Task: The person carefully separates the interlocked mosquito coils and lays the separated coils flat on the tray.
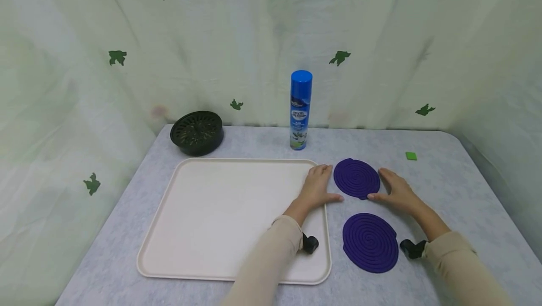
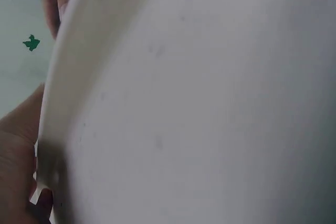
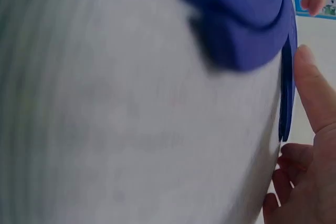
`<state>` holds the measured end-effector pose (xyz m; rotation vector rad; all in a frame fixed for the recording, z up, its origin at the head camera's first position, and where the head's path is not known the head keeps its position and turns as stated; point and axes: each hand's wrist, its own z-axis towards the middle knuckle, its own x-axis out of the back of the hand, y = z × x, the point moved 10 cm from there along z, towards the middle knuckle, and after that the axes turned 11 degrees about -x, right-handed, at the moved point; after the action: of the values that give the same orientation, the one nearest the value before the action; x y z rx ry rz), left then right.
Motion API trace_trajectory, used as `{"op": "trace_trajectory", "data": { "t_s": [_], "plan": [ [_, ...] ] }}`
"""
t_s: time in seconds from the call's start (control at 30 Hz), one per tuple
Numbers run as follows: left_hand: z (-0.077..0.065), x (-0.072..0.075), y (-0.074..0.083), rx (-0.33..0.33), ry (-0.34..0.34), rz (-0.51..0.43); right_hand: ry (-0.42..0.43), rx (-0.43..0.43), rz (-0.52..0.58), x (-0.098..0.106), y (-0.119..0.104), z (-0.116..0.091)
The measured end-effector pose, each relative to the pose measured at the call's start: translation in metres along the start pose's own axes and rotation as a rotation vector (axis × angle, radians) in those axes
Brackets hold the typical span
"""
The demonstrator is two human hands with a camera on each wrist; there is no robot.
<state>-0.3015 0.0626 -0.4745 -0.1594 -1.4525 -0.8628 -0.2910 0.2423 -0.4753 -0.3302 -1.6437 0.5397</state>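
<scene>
Two round purple spiral mats lie flat on the table, right of the white tray: a far mat [image 1: 356, 178] and a near mat [image 1: 370, 243]. At the far mat's right edge is my right hand [image 1: 398, 193], thumb and fingers spread at its rim. In the right wrist view the thumb [image 3: 312, 90] is beside the thin edge of the far mat [image 3: 286, 95]; contact is hard to tell. My left hand [image 1: 316, 187] reaches over the right rim of the tray [image 1: 237, 216], fingers extended and thumb spread toward the far mat, holding nothing.
A dark green round bowl with a slotted inside [image 1: 196, 134] stands at the back left behind the tray. A blue spray can [image 1: 299, 113] stands upright at the back. One small green square [image 1: 411, 156] lies at the right. A leaf-patterned curtain [image 1: 254, 37] hangs behind the table.
</scene>
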Motion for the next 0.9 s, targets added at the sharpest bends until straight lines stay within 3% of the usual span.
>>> {"op": "trace_trajectory", "data": {
  "t_s": [0.17,0.47,0.73,0.9],
  "plan": [
    [0.0043,-0.0045,0.0017,0.045,0.004,0.123,0.019,-0.001,-0.025,-0.0011,-0.0018,-0.0005],
    [0.0033,-0.002,0.0064,0.069,0.009,0.192,-0.061,-0.052,0.127,-0.0047,-0.0019,-0.0008],
    [0.0019,0.0019,0.0076,0.101,0.039,0.138,-0.126,-0.11,0.37,-0.0057,0.0011,-0.0034],
    [0.0007,0.0038,0.0079,0.118,0.1,0.119,-0.145,-0.096,0.545,-0.0036,-0.0019,-0.0062]
  ]
}}
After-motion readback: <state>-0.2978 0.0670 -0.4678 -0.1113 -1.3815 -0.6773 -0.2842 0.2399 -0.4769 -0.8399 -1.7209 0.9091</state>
